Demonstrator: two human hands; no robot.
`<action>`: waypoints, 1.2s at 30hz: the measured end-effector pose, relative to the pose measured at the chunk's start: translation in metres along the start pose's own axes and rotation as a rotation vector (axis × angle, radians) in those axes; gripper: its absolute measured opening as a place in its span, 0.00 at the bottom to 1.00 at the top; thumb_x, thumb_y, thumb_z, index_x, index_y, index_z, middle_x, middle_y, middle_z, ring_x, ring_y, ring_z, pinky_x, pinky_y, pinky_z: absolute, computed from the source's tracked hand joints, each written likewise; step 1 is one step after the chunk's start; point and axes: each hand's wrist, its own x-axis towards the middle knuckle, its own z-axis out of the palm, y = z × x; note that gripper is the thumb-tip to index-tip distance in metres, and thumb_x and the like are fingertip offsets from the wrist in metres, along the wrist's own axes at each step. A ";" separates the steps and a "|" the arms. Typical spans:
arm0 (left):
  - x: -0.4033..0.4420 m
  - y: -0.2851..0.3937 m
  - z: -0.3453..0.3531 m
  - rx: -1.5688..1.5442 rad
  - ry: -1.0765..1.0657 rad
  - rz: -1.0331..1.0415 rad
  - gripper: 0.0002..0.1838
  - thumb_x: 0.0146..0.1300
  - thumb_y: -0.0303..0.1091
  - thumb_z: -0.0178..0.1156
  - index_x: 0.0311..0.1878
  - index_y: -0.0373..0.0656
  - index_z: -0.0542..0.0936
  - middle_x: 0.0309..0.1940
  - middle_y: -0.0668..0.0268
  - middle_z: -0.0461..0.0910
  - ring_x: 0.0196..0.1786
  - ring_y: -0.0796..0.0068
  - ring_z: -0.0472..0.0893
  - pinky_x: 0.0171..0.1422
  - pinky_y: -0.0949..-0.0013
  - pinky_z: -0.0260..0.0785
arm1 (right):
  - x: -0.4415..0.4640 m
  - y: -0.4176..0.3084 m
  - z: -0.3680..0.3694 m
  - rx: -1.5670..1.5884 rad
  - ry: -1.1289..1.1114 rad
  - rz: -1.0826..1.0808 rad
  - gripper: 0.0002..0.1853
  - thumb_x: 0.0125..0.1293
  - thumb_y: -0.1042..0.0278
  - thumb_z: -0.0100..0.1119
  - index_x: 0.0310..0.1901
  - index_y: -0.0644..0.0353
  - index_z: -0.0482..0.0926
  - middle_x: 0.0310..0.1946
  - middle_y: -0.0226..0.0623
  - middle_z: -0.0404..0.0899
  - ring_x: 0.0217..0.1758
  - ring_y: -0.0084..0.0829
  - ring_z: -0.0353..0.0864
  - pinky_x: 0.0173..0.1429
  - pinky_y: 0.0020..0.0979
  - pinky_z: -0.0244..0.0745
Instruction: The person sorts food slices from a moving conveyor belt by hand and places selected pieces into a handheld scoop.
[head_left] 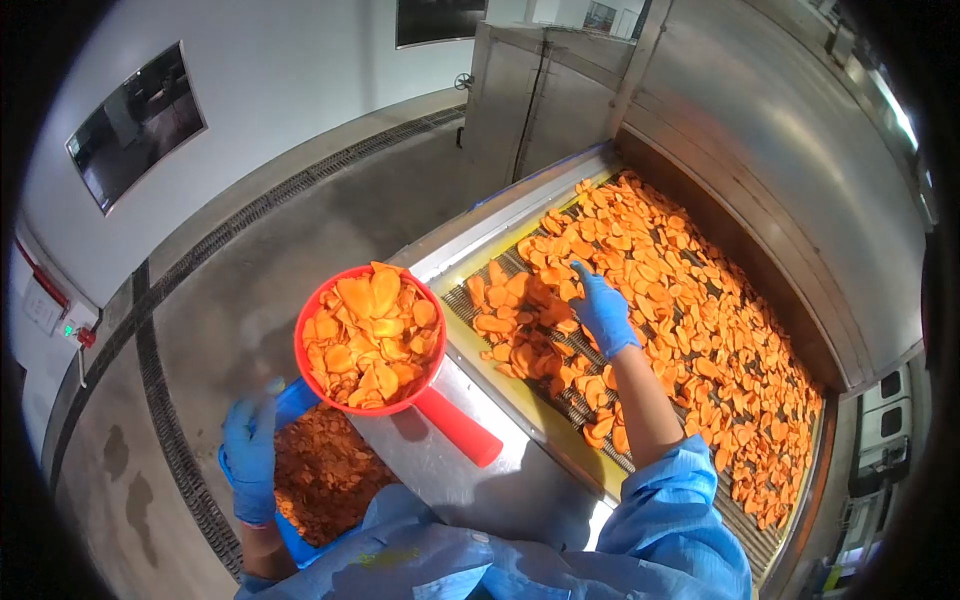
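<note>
Bright light glares off the metal ledge (518, 424) and casts shadows, while fisheye distortion bends the dark-rimmed view.

With my right hand (606, 312) I am reaching over the orange slices (740, 370); open air is extending above them toward the metal housing (780, 130), whose panel is closing off the far side. The red scoop (458, 428), heaped high, is occupying the space between my hands and blocking the direct path, its handle jutting over the metal ledge (510, 500). Outward from my left hand (250, 455), beside the blue crate (295, 402), room is opening above the floor (200, 370).
</note>
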 end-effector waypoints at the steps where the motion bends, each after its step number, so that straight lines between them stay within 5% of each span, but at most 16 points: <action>1: 0.000 -0.001 0.000 0.002 0.022 0.010 0.11 0.69 0.26 0.51 0.48 0.35 0.80 0.48 0.61 0.81 0.54 0.72 0.77 0.63 0.69 0.64 | -0.010 -0.009 -0.005 -0.086 0.003 0.083 0.24 0.60 0.62 0.65 0.59 0.39 0.75 0.48 0.38 0.80 0.42 0.43 0.83 0.46 0.38 0.77; 4: -0.001 -0.002 0.001 0.000 0.022 0.042 0.11 0.68 0.26 0.51 0.47 0.35 0.81 0.48 0.61 0.81 0.54 0.72 0.77 0.63 0.69 0.64 | -0.043 -0.012 0.024 0.224 -0.109 -0.368 0.22 0.57 0.52 0.66 0.55 0.37 0.78 0.44 0.42 0.79 0.46 0.42 0.81 0.49 0.43 0.75; 6: -0.003 0.003 0.001 -0.002 0.011 0.068 0.11 0.68 0.26 0.51 0.46 0.35 0.81 0.48 0.61 0.81 0.54 0.72 0.77 0.63 0.69 0.64 | -0.069 -0.036 0.018 -0.083 -0.197 -0.486 0.21 0.56 0.53 0.67 0.53 0.38 0.79 0.41 0.43 0.78 0.46 0.42 0.80 0.48 0.42 0.76; 10: -0.007 0.000 -0.008 0.048 -0.018 0.125 0.10 0.67 0.26 0.53 0.47 0.36 0.81 0.48 0.61 0.81 0.52 0.72 0.78 0.60 0.70 0.67 | -0.079 0.013 0.044 0.046 -0.117 -0.257 0.15 0.55 0.66 0.65 0.46 0.48 0.82 0.37 0.42 0.78 0.42 0.43 0.80 0.46 0.38 0.76; 11: -0.009 -0.008 -0.015 0.044 -0.021 0.159 0.10 0.67 0.25 0.54 0.48 0.37 0.82 0.47 0.62 0.81 0.51 0.72 0.79 0.57 0.71 0.69 | -0.082 0.019 0.025 0.302 -0.136 -0.111 0.12 0.55 0.67 0.64 0.43 0.50 0.83 0.36 0.42 0.79 0.41 0.45 0.80 0.45 0.38 0.76; 12: -0.011 -0.012 -0.019 0.041 -0.020 0.157 0.10 0.67 0.25 0.54 0.48 0.37 0.82 0.47 0.62 0.81 0.51 0.72 0.79 0.57 0.71 0.69 | -0.088 0.021 0.018 0.186 -0.082 -0.076 0.12 0.55 0.68 0.63 0.43 0.48 0.84 0.36 0.41 0.79 0.41 0.44 0.81 0.45 0.39 0.77; 14: -0.016 -0.018 -0.021 -0.014 0.013 0.100 0.10 0.66 0.24 0.54 0.47 0.37 0.81 0.47 0.62 0.81 0.51 0.72 0.79 0.57 0.71 0.70 | -0.092 0.023 0.008 -0.176 -0.146 -0.154 0.14 0.55 0.67 0.64 0.46 0.45 0.83 0.36 0.41 0.79 0.40 0.43 0.81 0.45 0.40 0.77; 19: -0.021 -0.021 -0.020 0.016 -0.003 0.176 0.11 0.65 0.21 0.54 0.47 0.36 0.81 0.47 0.61 0.82 0.50 0.72 0.80 0.57 0.70 0.70 | -0.087 -0.031 0.011 -0.041 -0.122 -0.242 0.20 0.56 0.68 0.66 0.53 0.41 0.81 0.41 0.37 0.81 0.44 0.40 0.80 0.45 0.39 0.77; 20: -0.022 -0.020 -0.024 0.024 -0.023 0.207 0.11 0.64 0.20 0.54 0.47 0.36 0.81 0.46 0.61 0.83 0.49 0.72 0.80 0.57 0.70 0.70 | -0.092 -0.064 0.017 0.262 0.049 -0.657 0.20 0.57 0.71 0.64 0.53 0.45 0.81 0.42 0.38 0.82 0.43 0.42 0.81 0.46 0.38 0.77; 22: -0.025 -0.019 -0.027 -0.031 -0.002 0.211 0.11 0.64 0.21 0.53 0.47 0.36 0.81 0.46 0.60 0.83 0.49 0.72 0.80 0.57 0.70 0.70 | -0.082 -0.069 0.063 0.313 0.049 -0.743 0.17 0.55 0.73 0.63 0.47 0.47 0.82 0.43 0.40 0.82 0.40 0.49 0.81 0.42 0.41 0.77; 25: -0.038 -0.005 -0.029 -0.131 -0.055 0.130 0.12 0.65 0.23 0.51 0.49 0.34 0.81 0.46 0.60 0.83 0.48 0.72 0.81 0.56 0.70 0.71 | -0.073 -0.064 0.064 0.260 -0.265 -0.558 0.13 0.56 0.72 0.63 0.44 0.51 0.82 0.39 0.42 0.82 0.40 0.46 0.81 0.45 0.39 0.77; 30: -0.035 0.015 -0.016 -0.380 -0.253 -0.005 0.14 0.69 0.27 0.49 0.52 0.32 0.79 0.49 0.60 0.82 0.50 0.73 0.81 0.54 0.71 0.72 | -0.078 -0.048 0.037 0.032 -0.095 -0.412 0.09 0.55 0.66 0.62 0.39 0.52 0.83 0.35 0.44 0.80 0.41 0.46 0.80 0.45 0.41 0.75; 32: -0.037 0.028 -0.015 -0.431 -0.253 -0.008 0.14 0.69 0.28 0.49 0.52 0.32 0.79 0.48 0.58 0.82 0.51 0.71 0.81 0.54 0.70 0.72 | -0.083 -0.035 0.011 -0.154 -0.001 -0.263 0.12 0.55 0.67 0.62 0.42 0.49 0.83 0.39 0.41 0.80 0.43 0.44 0.80 0.46 0.41 0.76; 34: -0.023 0.035 -0.008 -0.371 -0.348 0.133 0.13 0.69 0.29 0.52 0.52 0.34 0.79 0.48 0.59 0.82 0.52 0.70 0.81 0.56 0.68 0.72 | -0.091 -0.020 -0.018 -0.565 -0.210 -0.143 0.16 0.55 0.66 0.62 0.47 0.45 0.83 0.47 0.38 0.80 0.46 0.42 0.80 0.48 0.40 0.77; 36: -0.009 0.027 0.001 -0.254 -0.360 0.257 0.15 0.67 0.29 0.56 0.55 0.35 0.78 0.53 0.56 0.79 0.54 0.64 0.80 0.59 0.66 0.71 | -0.096 -0.025 -0.023 -0.486 -0.065 -0.247 0.20 0.54 0.68 0.62 0.51 0.43 0.81 0.53 0.36 0.78 0.49 0.42 0.79 0.50 0.40 0.77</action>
